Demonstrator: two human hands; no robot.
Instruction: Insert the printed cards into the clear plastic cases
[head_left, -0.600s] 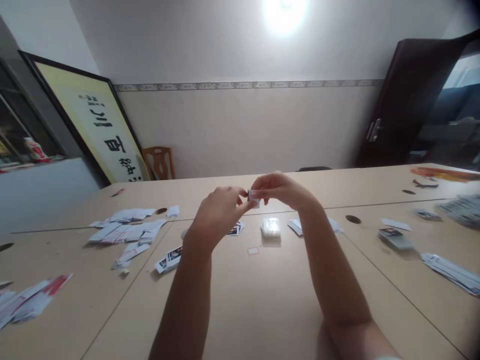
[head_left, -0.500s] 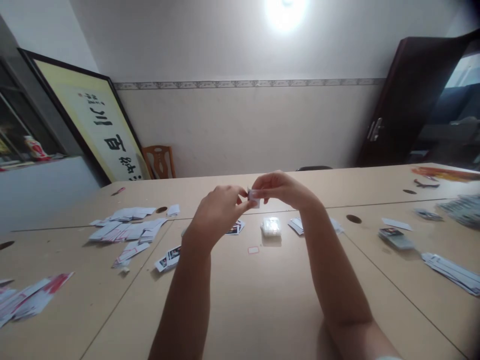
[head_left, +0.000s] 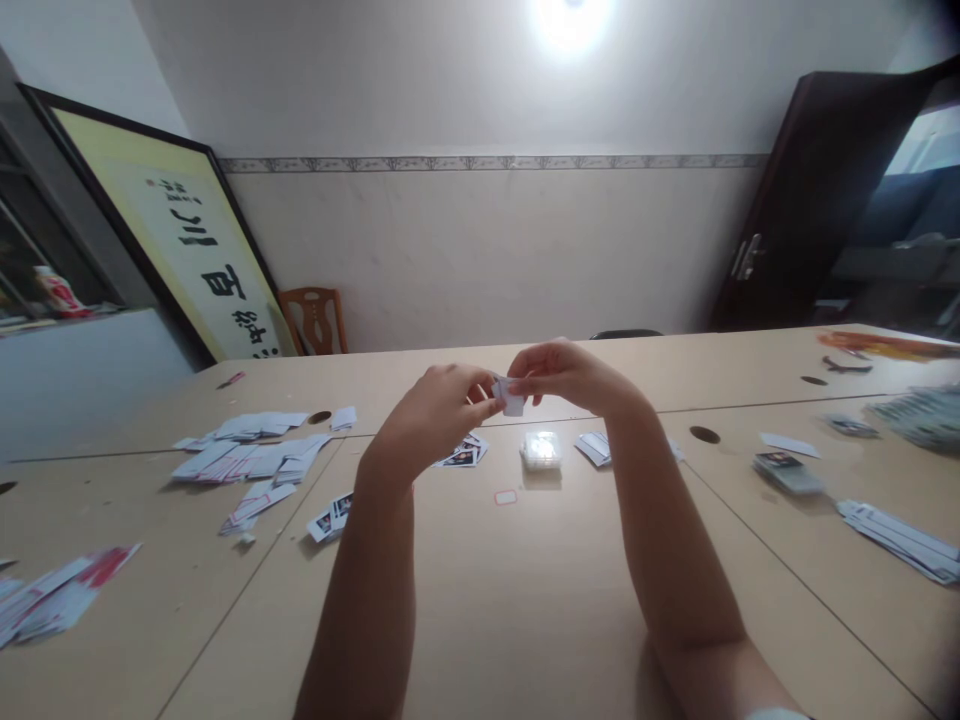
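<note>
Between my two hands, above the middle of the table, is a small white paper piece [head_left: 513, 402] that looks folded. My left hand [head_left: 444, 410] pinches its left side between thumb and fingers. On its right edge my right hand [head_left: 564, 378] has its thumb and forefinger closed. Below them on the table lie small printed photo cards [head_left: 463, 453], partly behind my left hand. A clear plastic case [head_left: 541, 452] stands under my right hand. Nearer me is a little red-bordered label [head_left: 506, 497]. White cards [head_left: 593, 448] are partly covered by my right forearm.
White paper slips [head_left: 251, 450] are heaped at the left, with more photo cards [head_left: 328, 520] beside my left forearm. Red-marked papers [head_left: 71, 595] lie at the near left. Stacked cards [head_left: 787, 473], long white strips [head_left: 900, 540] and clear packets [head_left: 926, 415] sit on the right.
The white paper shows more fully between my hands, and my left hand has shifted slightly left. The view has moved a little; the things on the table look the same.
</note>
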